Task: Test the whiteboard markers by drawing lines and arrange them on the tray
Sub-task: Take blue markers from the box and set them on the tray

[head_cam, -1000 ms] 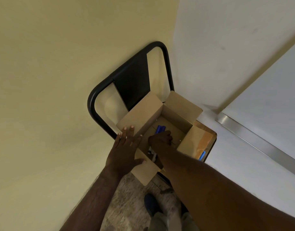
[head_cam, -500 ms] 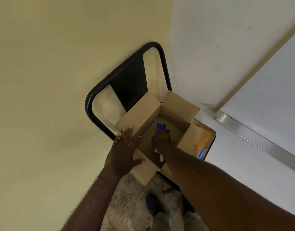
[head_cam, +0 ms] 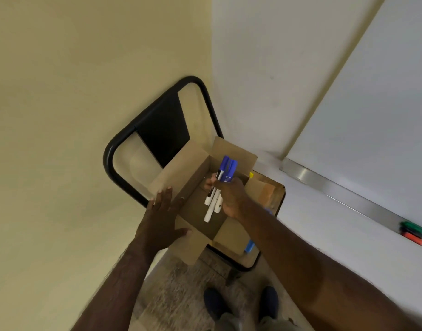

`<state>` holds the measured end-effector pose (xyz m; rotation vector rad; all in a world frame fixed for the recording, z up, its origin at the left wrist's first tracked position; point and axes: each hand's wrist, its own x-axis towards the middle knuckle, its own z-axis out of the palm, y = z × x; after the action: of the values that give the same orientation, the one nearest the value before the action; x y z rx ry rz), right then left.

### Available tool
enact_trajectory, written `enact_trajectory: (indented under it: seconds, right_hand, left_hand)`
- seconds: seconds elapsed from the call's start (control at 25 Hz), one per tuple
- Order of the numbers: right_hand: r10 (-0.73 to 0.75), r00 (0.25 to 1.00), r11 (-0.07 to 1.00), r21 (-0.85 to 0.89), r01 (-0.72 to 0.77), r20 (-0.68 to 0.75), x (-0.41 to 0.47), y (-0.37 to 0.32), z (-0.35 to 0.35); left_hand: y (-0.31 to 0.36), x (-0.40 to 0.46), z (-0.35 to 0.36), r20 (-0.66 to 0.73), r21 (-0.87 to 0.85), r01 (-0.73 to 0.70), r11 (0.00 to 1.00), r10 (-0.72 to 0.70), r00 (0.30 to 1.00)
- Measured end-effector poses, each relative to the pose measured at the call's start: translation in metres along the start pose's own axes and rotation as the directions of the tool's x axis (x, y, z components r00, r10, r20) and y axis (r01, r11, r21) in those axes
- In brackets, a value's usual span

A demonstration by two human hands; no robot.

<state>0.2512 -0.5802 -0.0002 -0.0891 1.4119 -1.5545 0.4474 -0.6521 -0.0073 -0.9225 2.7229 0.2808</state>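
Note:
An open cardboard box (head_cam: 181,173) rests on a black-framed chair (head_cam: 124,144) in the room's corner. My right hand (head_cam: 231,197) is above the box, shut on a bunch of blue-capped white markers (head_cam: 223,177), caps pointing away from me. My left hand (head_cam: 161,220) lies flat with spread fingers on the box's near-left flap. At the right, the whiteboard (head_cam: 377,115) has a metal tray (head_cam: 343,194) along its lower edge, with green and red markers (head_cam: 415,235) lying on it at the frame's edge.
Yellow wall fills the left, a white wall meets it at the corner behind the chair. A blue object (head_cam: 249,247) pokes out beside the box's right flap. My shoes (head_cam: 214,304) and a speckled floor show below.
My right hand has come up out of the box holding a bunch of blue-capped markers. The left hand has stayed on the box flap.

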Motion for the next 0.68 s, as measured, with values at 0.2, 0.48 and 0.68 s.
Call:
enact_trajectory:
  seconds: [0.2,0.48,0.68]
  right_hand:
    - [-0.299,0.916,0.951,0.004,0.309,0.267,-0.052,-0.042,-0.041]
    - [-0.461,0.865,0.888,0.101,0.449,0.2,-0.133,-0.085,-0.122]
    - [-0.555,0.83,0.831,-0.015,0.557,0.066,-0.193,-0.09,-0.21]
  left_hand:
    - [0.031,0.014,-0.037,-0.049,-0.004,-0.059,0.998,0.059,0.997]
    - [0.197,-0.005,-0.082,0.027,-0.968,-0.014,0.249,0.159,0.987]
    - [0.316,-0.024,-0.053,0.244,-0.953,0.271,-0.137,0.183,0.952]
